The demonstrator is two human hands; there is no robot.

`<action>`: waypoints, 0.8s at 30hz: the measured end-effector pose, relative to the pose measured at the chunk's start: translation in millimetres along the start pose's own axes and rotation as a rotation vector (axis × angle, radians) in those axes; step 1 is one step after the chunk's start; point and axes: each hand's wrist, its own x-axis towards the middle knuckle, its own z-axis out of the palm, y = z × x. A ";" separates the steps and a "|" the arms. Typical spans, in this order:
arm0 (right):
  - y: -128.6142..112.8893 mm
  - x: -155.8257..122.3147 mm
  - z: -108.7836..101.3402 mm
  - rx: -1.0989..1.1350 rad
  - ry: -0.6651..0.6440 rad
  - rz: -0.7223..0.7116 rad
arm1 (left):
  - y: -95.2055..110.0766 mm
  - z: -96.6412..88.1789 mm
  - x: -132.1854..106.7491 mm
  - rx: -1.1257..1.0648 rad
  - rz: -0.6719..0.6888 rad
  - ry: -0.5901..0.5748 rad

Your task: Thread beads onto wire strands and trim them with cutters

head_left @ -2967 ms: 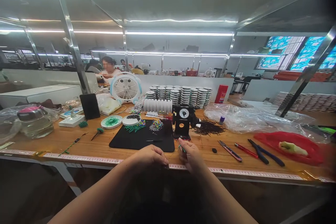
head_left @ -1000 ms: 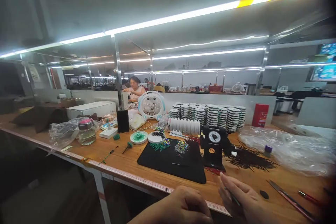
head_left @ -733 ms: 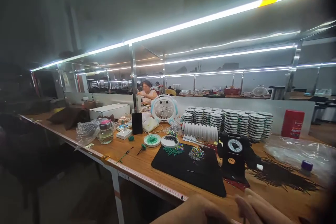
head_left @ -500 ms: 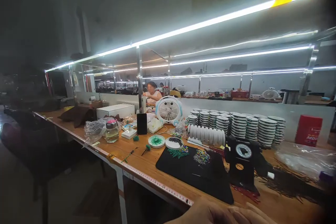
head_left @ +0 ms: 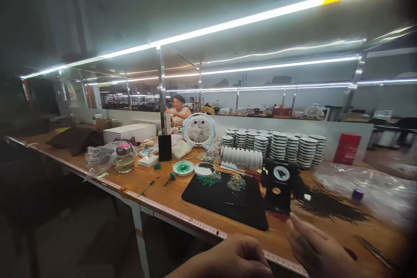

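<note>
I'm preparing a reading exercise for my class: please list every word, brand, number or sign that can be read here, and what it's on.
No text can be read for certain.
Red box: pale lettering, too blurred to read.
Measuring tape along the bench edge: printed markings, too small to read.
Dial on the black device: ring of markings, too small to read.
</note>
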 end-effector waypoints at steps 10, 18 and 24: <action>42.0 15.6 10.8 0.198 0.124 0.105 | 11.4 0.7 -5.7 -0.205 -0.212 -0.154; 48.0 16.2 9.4 0.186 0.120 0.091 | 5.7 1.1 -5.7 -0.229 -0.270 -0.110; 27.3 3.3 11.8 0.032 0.007 0.024 | 0.5 2.5 -1.6 -0.179 -0.238 -0.125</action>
